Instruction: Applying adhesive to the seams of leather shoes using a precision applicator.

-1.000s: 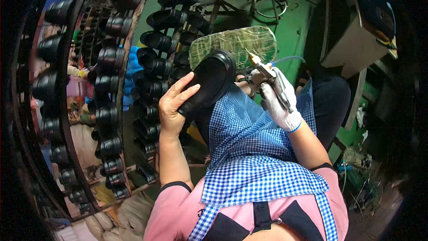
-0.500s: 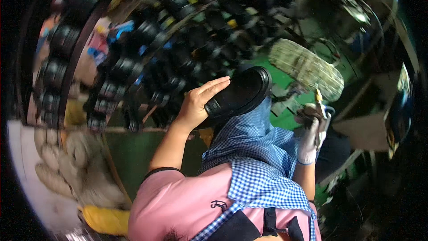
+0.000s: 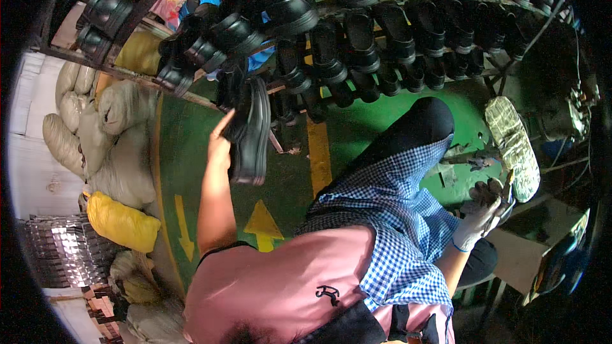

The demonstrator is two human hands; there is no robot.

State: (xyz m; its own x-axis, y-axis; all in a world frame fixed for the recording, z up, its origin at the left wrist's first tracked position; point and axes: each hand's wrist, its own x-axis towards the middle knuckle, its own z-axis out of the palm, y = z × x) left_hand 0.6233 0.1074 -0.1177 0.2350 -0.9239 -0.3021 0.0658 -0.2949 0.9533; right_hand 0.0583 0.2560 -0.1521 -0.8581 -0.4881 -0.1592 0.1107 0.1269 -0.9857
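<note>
While I look down from afar, my bare left hand (image 3: 220, 148) grips a black shoe (image 3: 256, 129) along its side — just beside the racked shoes (image 3: 327, 52), whether touching I cannot tell. My gloved right hand (image 3: 477, 215) is closed around a tool (image 3: 507, 207), mostly hidden, near the oblong pad (image 3: 514, 146).

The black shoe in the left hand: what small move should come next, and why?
Probably, the left hand should ease the black shoe forward to the rack and set it down: the shoe is held out close to the rack, where similar shoes sit in rows, while the gloved right hand is far off to the other side.
</note>
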